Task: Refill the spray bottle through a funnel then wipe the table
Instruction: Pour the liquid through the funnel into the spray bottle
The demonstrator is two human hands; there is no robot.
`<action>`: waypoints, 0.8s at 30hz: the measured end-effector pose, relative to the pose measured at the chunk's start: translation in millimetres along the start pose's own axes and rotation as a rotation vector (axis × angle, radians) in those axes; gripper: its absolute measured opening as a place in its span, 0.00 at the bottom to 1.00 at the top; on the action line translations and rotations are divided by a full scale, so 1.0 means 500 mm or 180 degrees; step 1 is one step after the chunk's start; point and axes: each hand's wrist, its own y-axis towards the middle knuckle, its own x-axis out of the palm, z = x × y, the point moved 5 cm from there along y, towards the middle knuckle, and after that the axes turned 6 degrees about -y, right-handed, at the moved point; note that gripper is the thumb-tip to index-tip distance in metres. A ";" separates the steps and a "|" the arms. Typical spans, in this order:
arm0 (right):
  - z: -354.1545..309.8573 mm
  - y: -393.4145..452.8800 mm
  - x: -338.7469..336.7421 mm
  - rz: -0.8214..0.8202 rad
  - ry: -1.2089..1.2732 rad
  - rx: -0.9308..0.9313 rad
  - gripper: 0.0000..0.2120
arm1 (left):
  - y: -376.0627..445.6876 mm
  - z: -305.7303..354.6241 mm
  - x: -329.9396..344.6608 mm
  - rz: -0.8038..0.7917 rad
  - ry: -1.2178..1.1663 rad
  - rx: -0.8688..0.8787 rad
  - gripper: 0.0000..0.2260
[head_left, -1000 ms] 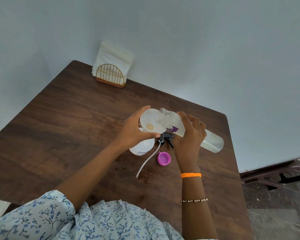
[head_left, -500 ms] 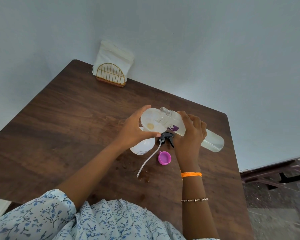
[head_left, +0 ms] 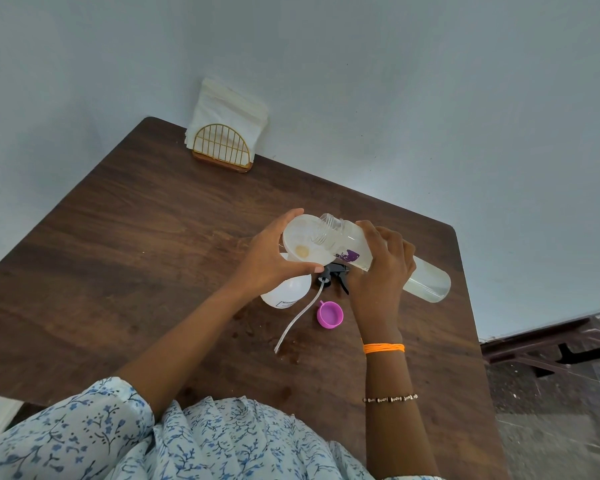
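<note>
- From the head camera we see the left hand (head_left: 267,261) curled round the rim of a white funnel (head_left: 303,242), which sits in a spray bottle (head_left: 286,291) on the table (head_left: 136,254).
- Our right hand (head_left: 383,268) grips a clear bottle (head_left: 395,261), tipped with its open mouth over the funnel.
- The black spray head (head_left: 333,275) and a pink cap (head_left: 329,315) lie beside the spray bottle.

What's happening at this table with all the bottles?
A person is refilling a spray bottle. The left hand holds a white funnel set on it, while the right hand tips a clear refill bottle so its open mouth is over the funnel. The black spray head and a pink cap lie on the wooden table. Wiping has not begun.
</note>
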 end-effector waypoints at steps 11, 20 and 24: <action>0.003 0.000 0.003 -0.0009 0.0010 0.0060 0.28 | 0.002 -0.005 0.000 0.0007 0.0020 0.0001 0.41; 0.004 0.001 0.003 -0.0012 0.0003 0.0059 0.29 | 0.004 -0.007 0.000 0.0029 0.0027 0.0021 0.41; 0.004 0.001 0.003 0.0011 0.0006 0.0070 0.29 | 0.003 -0.007 0.000 0.0015 -0.0005 0.0033 0.41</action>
